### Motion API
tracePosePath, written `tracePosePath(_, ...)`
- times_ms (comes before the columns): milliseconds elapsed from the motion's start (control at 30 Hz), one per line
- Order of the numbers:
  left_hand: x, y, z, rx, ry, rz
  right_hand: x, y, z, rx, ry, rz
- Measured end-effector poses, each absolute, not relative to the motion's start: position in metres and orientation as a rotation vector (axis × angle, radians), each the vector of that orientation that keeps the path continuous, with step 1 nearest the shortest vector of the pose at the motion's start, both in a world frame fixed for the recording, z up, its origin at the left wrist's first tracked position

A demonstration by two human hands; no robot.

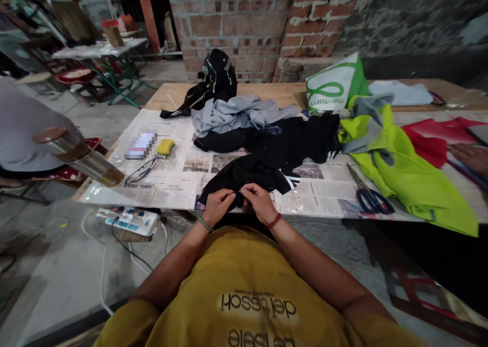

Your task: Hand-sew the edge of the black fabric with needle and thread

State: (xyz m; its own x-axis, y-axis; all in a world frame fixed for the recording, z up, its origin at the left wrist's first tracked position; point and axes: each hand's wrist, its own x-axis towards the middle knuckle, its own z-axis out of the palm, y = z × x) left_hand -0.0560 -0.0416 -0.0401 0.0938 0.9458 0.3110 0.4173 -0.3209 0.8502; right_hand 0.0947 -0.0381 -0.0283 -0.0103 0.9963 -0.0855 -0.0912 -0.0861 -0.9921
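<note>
A black garment [263,164] with white stripes at its cuffs lies spread over newspaper at the table's front edge. My left hand [218,204] pinches its near edge, thumb and forefinger together. Close by on the right, my right hand [260,202] pinches the same edge, its fingertips almost meeting the left ones. Whether a needle or thread sits between the fingers is too small to tell. Behind the black garment lies a crumpled grey garment [244,112]. Dark-handled scissors [369,197] rest to the right, beside a neon yellow garment [404,164].
A tumbler [82,156], glasses [141,171], a phone [141,145] and a yellow sponge-like block [165,147] are at left. A black bag [219,75] and a green-white bag [337,85] stand behind. A power strip [131,221] is below the edge. Another person's hand [468,156] is at far right.
</note>
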Motion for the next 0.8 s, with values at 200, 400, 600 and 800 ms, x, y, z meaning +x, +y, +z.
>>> tracePosePath(200, -0.0565, -0.0404, -0.0415, 1.916, 1.325, 1.137, 0.091, -0.0349, -0.0284, -1.12, -1.014, 1.362)
tracePosePath(400, -0.0575, -0.0437, -0.044, 1.988, 1.299, 1.17, 0.0927, -0.03, -0.0301, -1.026, -0.821, 1.457)
tracePosePath(600, -0.0578, -0.0452, -0.0474, 2.05, 1.27, 1.198, 0.0918, -0.034, -0.0287, -1.044, -0.874, 1.462)
tracePosePath(800, -0.0552, -0.0457, -0.0492, 2.117, 1.276, 1.225, 0.0928, -0.0322, -0.0225, -1.153, -1.08, 1.306)
